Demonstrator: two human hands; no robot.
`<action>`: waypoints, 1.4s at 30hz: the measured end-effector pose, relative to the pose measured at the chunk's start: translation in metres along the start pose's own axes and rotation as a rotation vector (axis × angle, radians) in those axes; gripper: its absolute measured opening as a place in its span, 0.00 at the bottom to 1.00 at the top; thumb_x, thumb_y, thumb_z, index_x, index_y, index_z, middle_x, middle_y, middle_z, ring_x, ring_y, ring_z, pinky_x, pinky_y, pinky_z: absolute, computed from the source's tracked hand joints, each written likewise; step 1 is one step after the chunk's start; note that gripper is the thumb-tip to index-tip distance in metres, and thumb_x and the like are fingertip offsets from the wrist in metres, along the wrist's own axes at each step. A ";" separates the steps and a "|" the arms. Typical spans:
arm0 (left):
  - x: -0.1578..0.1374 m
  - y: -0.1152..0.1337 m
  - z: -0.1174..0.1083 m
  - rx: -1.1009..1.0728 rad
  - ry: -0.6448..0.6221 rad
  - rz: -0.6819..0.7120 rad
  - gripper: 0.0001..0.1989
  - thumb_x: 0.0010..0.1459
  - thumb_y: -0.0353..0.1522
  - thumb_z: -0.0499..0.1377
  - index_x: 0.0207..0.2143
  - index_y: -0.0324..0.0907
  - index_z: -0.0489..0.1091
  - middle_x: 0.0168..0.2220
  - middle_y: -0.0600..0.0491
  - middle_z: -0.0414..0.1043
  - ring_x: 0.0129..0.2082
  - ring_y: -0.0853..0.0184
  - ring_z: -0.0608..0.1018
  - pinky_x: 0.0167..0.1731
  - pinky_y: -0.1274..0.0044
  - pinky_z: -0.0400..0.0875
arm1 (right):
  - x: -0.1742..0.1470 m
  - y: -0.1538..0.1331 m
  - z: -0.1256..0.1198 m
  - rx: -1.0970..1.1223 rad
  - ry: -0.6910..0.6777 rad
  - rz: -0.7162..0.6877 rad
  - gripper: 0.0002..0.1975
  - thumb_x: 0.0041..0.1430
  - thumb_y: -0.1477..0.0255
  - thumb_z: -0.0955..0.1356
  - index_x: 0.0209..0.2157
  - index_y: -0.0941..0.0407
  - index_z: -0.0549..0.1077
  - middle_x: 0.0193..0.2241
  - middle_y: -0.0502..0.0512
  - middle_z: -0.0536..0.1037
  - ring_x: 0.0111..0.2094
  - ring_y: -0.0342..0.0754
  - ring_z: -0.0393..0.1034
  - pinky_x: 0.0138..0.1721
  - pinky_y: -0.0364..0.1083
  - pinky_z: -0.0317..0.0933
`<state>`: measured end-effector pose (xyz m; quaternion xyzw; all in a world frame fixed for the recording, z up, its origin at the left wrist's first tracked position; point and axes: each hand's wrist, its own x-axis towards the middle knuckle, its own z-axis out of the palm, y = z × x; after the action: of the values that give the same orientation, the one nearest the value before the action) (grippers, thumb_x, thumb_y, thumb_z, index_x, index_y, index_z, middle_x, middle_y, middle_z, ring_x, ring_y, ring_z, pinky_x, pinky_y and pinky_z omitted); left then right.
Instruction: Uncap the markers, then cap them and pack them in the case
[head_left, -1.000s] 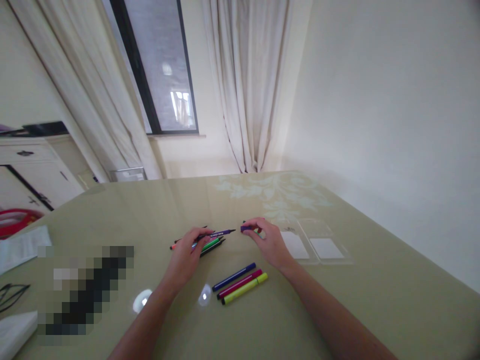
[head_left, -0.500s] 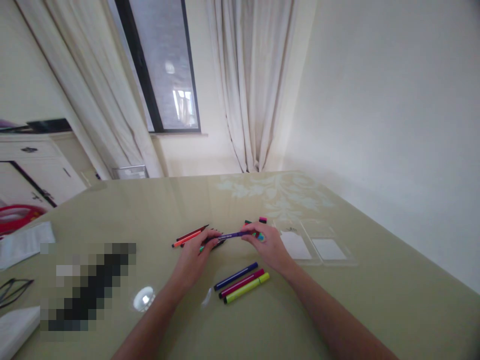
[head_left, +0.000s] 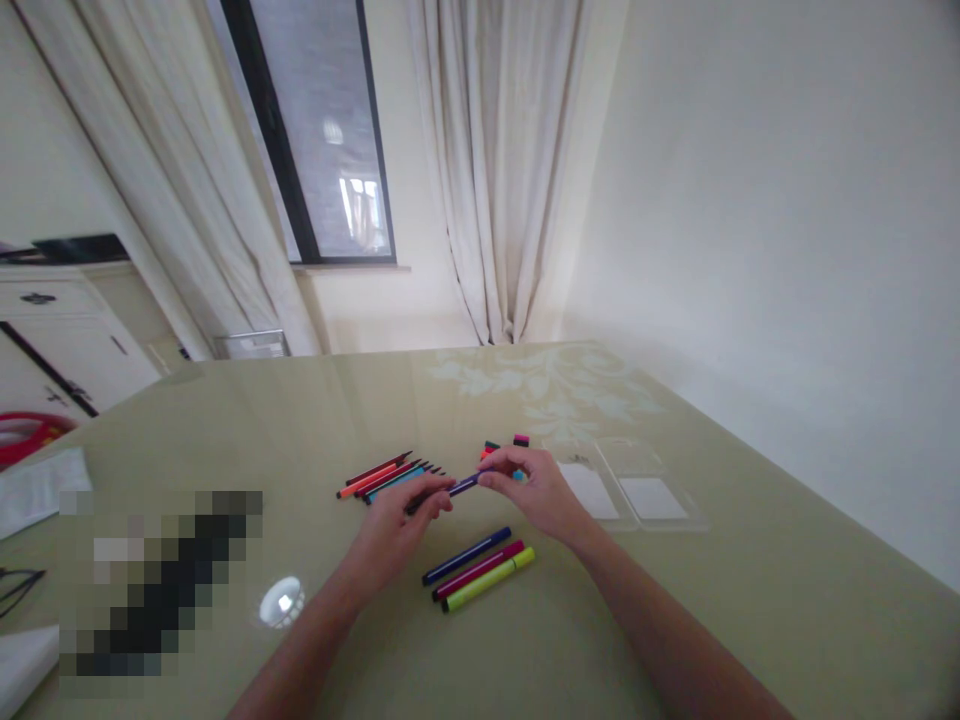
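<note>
A purple marker pen [head_left: 463, 486] is held between both hands above the table. My left hand [head_left: 405, 515] is closed on its left end. The fingers of my right hand [head_left: 529, 487] pinch its other end; whether the cap is on cannot be made out. Behind my left hand lie several uncapped markers [head_left: 382, 474] side by side, red, orange and blue among them. Loose coloured caps [head_left: 520, 440] sit beyond my right hand, partly hidden by it. Nearer me lie a dark blue marker [head_left: 466, 556], a crimson marker [head_left: 478, 571] and a yellow-green marker [head_left: 489, 580].
A clear plastic case [head_left: 628, 515] with white cards lies right of my right hand. To the left, a round shiny object [head_left: 282, 602] rests near my left forearm, beside a pixelated dark patch. White paper [head_left: 45, 490] lies at the table's left edge.
The purple marker has tilted, its left end dropping nearer me as my left hand shifted lower. More of the uncapped markers now show behind that hand. The view has turned slightly right.
</note>
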<state>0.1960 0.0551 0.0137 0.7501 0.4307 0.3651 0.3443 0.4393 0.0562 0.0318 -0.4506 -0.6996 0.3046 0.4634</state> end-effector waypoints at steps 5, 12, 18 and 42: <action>-0.006 0.008 0.010 0.144 -0.141 -0.006 0.13 0.68 0.41 0.54 0.42 0.45 0.76 0.35 0.51 0.80 0.36 0.61 0.80 0.37 0.72 0.72 | 0.006 0.023 -0.023 -0.193 0.237 0.062 0.14 0.67 0.62 0.67 0.37 0.55 0.81 0.32 0.54 0.84 0.33 0.50 0.76 0.37 0.47 0.67; -0.017 0.017 0.022 0.238 -0.274 0.021 0.09 0.65 0.39 0.59 0.39 0.46 0.76 0.35 0.53 0.78 0.34 0.63 0.77 0.34 0.75 0.68 | 0.004 0.042 -0.023 -0.706 0.070 0.107 0.05 0.62 0.72 0.72 0.33 0.54 0.82 0.39 0.59 0.82 0.45 0.55 0.75 0.48 0.52 0.63; -0.011 0.011 0.020 0.301 -0.216 0.030 0.13 0.68 0.41 0.55 0.37 0.45 0.76 0.37 0.51 0.77 0.36 0.62 0.77 0.37 0.72 0.69 | 0.000 0.042 -0.014 -0.807 -0.045 0.093 0.05 0.65 0.71 0.72 0.41 0.53 0.82 0.45 0.60 0.80 0.52 0.58 0.71 0.52 0.53 0.60; 0.000 -0.035 -0.006 0.556 0.137 -0.063 0.07 0.62 0.37 0.59 0.38 0.45 0.73 0.41 0.49 0.79 0.45 0.54 0.78 0.47 0.65 0.70 | 0.002 0.027 -0.007 -0.355 0.027 -0.117 0.05 0.67 0.74 0.69 0.41 0.54 0.79 0.40 0.54 0.81 0.42 0.50 0.74 0.50 0.49 0.64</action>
<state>0.1769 0.0702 -0.0122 0.7756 0.5595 0.2720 0.1067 0.4546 0.0688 0.0122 -0.4880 -0.7610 0.1428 0.4029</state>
